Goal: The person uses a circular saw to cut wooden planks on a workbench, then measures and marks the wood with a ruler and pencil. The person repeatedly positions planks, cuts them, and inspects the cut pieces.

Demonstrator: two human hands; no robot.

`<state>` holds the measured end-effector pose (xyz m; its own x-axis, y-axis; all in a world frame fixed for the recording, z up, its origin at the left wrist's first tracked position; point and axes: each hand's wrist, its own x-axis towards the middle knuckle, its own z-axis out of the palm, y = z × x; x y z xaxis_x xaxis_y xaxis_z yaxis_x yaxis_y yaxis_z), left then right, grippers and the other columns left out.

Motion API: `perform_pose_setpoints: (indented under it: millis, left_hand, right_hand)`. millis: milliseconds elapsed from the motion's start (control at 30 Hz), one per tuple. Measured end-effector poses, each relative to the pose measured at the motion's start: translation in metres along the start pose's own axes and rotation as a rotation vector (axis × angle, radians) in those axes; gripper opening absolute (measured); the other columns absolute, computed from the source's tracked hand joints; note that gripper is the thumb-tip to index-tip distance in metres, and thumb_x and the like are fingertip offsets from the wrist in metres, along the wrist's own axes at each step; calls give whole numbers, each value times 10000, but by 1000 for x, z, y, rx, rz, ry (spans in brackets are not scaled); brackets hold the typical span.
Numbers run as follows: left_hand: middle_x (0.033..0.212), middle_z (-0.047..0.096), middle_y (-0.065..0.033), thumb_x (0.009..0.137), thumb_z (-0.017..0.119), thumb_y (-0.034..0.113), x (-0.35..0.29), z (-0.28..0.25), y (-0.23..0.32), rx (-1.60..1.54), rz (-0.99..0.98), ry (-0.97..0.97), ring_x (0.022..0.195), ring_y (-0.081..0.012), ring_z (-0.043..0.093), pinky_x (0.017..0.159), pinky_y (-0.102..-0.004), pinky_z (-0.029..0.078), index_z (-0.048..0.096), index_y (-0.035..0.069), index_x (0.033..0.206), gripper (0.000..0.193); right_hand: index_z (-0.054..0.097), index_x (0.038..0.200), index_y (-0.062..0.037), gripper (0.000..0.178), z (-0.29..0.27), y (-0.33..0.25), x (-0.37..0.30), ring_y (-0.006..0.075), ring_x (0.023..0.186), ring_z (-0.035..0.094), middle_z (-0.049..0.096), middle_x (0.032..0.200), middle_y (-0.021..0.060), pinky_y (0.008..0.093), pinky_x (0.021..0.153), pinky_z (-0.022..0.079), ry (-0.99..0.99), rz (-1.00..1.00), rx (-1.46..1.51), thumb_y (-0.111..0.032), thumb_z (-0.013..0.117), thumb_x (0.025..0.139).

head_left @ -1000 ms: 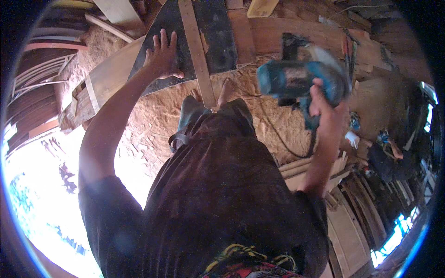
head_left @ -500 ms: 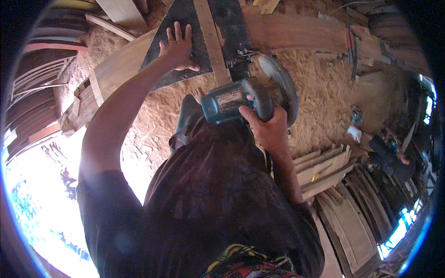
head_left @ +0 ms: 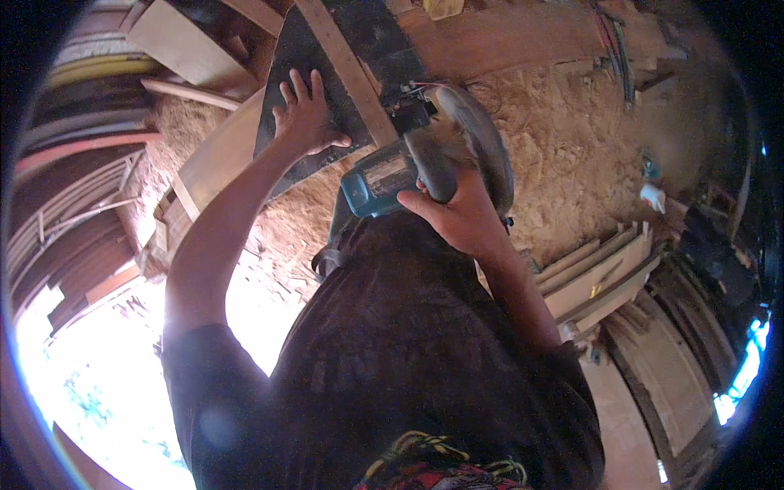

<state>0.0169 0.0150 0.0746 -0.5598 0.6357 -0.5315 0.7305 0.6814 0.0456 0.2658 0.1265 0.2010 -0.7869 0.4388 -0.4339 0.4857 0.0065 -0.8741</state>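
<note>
The left hand point(head_left: 304, 118) lies with its fingers spread flat on the flat black sheet point(head_left: 304, 39), left of the long brown wooden strip point(head_left: 347, 72) that crosses it. The right hand point(head_left: 467, 214) has its fingers wrapped around the handle of the blue-and-black power saw point(head_left: 376, 180) with a rounded guard, at the sheet's near right side, close to the strip's near end; whether its base touches the sheet, I can't tell. I'd judge this as lining up the saw, which calls for firm bracing and a level base. A second ago, the saw was farther right, well apart from the strip
</note>
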Motion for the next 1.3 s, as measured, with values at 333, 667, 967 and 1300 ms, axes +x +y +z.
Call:
perform_pose_setpoints:
  millis: [333, 667, 967, 1300]
  left_hand:
    - [1666, -115, -335, 556, 932, 646, 9, 8, -12, 22, 21, -53, 1528, -576, 34, 1126, -746, 285, -75, 48, 1627, 1587]
    - [1649, -110, -366, 806, 793, 528, 19, 28, -44, 58, 110, -10, 1505, -621, 35, 1110, -769, 263, -76, 45, 1624, 1288]
    - [1667, -94, -336, 893, 724, 363, 23, 45, -61, 8, 141, 37, 1519, -590, 67, 1101, -770, 278, -42, 69, 1635, 1107]
    - [1667, -73, -338, 915, 699, 389, 34, 50, -67, 137, 120, 26, 1506, -604, 112, 1064, -788, 317, -57, 89, 1637, 1087]
  right_hand:
    - [658, 1131, 36, 399, 7, -1, 19, 355, 986, 719, 733, 1013, 219, 450, 892, 520, 4, 6, 82, -215, 781, 845]
    - [620, 1178, 71, 469, 13, -6, 40, 445, 1051, 685, 699, 1036, 311, 485, 943, 525, -86, 59, 65, -228, 759, 844]
    - [607, 1192, 82, 477, 13, -12, 50, 461, 1025, 692, 691, 1045, 329, 493, 926, 535, -102, 98, 51, -218, 744, 848]
    - [637, 1133, 68, 408, 19, -13, 56, 453, 961, 709, 707, 975, 304, 488, 869, 552, 8, 13, -10, -210, 758, 859]
